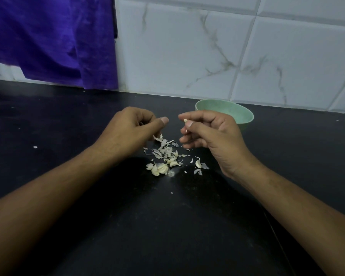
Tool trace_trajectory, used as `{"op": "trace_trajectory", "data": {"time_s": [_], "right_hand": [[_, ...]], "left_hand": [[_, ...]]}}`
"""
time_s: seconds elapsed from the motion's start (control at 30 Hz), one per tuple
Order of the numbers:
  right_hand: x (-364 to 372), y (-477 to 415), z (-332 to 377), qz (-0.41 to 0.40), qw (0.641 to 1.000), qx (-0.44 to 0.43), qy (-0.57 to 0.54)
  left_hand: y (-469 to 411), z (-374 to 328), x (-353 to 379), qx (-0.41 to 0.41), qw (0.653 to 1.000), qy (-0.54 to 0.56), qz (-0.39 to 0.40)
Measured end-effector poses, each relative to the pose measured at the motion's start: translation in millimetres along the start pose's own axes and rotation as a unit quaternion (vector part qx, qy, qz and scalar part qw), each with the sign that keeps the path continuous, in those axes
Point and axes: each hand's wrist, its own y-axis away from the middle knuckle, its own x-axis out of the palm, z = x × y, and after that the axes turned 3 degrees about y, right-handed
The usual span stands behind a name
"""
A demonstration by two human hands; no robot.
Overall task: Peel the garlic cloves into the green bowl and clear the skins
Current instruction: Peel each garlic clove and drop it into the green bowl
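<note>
While the right hand (209, 134) peels: thumb tip and forefinger are closed tight on a small garlic clove (185, 120). The other fingers are loosely curled below, and a thin strand of skin dangles from the clove.
Why held there: the clove is raised above the black countertop (68, 140), probably so loosened skin drops onto the heap rather than into the bowl.
Left hand (131, 128): fingers are curled in and the thumb sticks out toward the clove. A scrap of skin shows at the fingertips, but I cannot tell whether they grip it.
Green bowl (241, 116): it stands just behind the right hand, a short reach for a finished clove. The hand hides much of its inside.
Skins (165, 149): a loose heap lies under and between the hands.
Unpeeled cloves (160, 168): they are clustered at the heap's near edge, with one more off to the right, so much of the task appears to remain.
</note>
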Motion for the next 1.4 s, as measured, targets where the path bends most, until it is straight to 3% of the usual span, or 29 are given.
{"op": "trace_trajectory", "data": {"time_s": [0.3,0.6,1.17,1.4], "right_hand": [[0.9,-0.2,-3.6,0.023,0.999,-0.009,0.03],[0.7,-0.3,-5.3,0.025,0.997,-0.044,0.053],[1.5,0.1,-5.3,0.012,0.995,-0.078,0.067],[6.8,0.7,-5.7,0.021,0.996,-0.072,0.042]], "left_hand": [[4.1,-8.2,7.6,0.04,0.99,0.122,0.061],[3.3,-9.4,9.2,-0.015,0.981,0.18,0.077],[10.9,-17.9,7.1,0.039,0.996,0.078,0.025],[11.0,-17.3,14.3,0.008,0.997,0.08,-0.021]]}}
